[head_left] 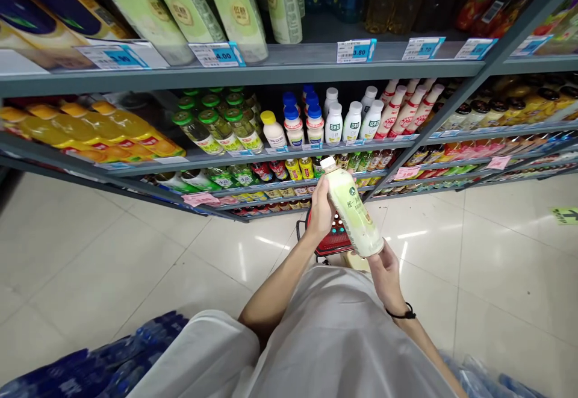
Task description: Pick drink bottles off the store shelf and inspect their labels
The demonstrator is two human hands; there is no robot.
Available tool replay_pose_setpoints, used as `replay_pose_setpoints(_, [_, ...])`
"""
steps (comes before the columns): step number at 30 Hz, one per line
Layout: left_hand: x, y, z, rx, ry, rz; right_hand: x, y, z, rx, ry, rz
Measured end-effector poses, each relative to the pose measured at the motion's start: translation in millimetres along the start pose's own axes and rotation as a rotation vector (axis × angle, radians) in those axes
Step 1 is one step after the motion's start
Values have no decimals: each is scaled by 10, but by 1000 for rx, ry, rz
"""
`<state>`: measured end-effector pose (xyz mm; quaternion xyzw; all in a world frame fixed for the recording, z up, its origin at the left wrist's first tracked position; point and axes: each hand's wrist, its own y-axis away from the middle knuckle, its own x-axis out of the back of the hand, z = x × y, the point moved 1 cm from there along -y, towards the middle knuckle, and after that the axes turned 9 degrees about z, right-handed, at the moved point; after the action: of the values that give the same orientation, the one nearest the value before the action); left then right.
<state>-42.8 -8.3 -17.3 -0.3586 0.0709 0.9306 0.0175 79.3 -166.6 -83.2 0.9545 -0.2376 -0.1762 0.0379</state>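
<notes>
**Two-handed hold on pale green bottle (353, 211)**

Best done with firm support at both ends, tilted, label facing up; worth guarding against a slip over red basket (334, 240). Gripped near the cap by left hand (320, 208), fingers curled shut around it. Cupped at the base by right hand (385, 268), fingers clamped underneath. Held mid-air before drink shelves (271, 74).

Price tags on the top shelf rail: the 4.00 tag (217, 55) and the 3.80 tag (356, 50) read fine. The next tag (422, 48) looks like 3.70, but it's blurry. The cartons (238, 9) above carry a round badge saying 低糖. The white bottles (334, 124) one shelf down say 豆本豆. The held bottle (353, 211) has Chinese down its label, starting 统一 I think. The rest is too small to read.
</notes>
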Motion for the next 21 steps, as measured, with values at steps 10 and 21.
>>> replay_pose_setpoints(10, [56, 6, 109, 60, 75, 24, 148, 50, -77, 517, 347, 84])
replay_pose_setpoints(21, [67, 15, 96, 136, 244, 66, 28, 70, -84, 400, 265, 145])
